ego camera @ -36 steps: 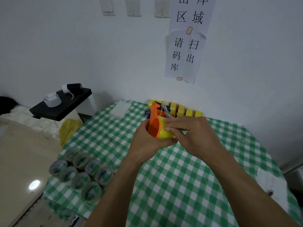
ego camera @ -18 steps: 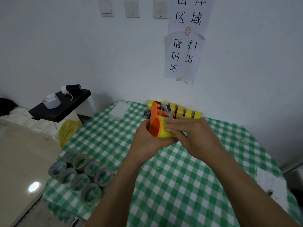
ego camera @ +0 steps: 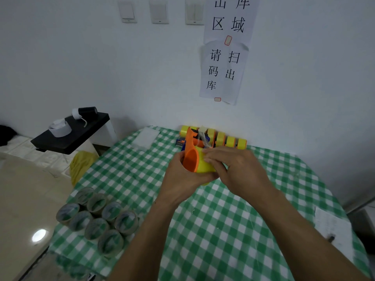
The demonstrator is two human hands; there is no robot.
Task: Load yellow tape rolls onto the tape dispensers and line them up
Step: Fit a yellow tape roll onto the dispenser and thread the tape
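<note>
An orange tape dispenser (ego camera: 190, 157) with a yellow tape roll (ego camera: 205, 166) on it is held up over the middle of the checked table. My left hand (ego camera: 182, 179) grips it from below and the left. My right hand (ego camera: 237, 171) lies over the roll from the right, fingers curled on its yellow face. A strip of clear tape (ego camera: 203, 134) rises from the top of the dispenser. Behind, against the wall, a row of loaded dispensers with yellow rolls (ego camera: 225, 139) stands side by side.
The table wears a green-and-white checked cloth (ego camera: 203, 230). Several clear tape rolls (ego camera: 97, 220) cluster at its near left corner. A white pad (ego camera: 147, 135) lies at the back left, a paper sheet (ego camera: 332, 226) at the right edge. A black shelf (ego camera: 71, 134) stands left.
Both hands stay on the dispenser and roll in nearly the same place; only small finger shifts of my right hand on the roll show.
</note>
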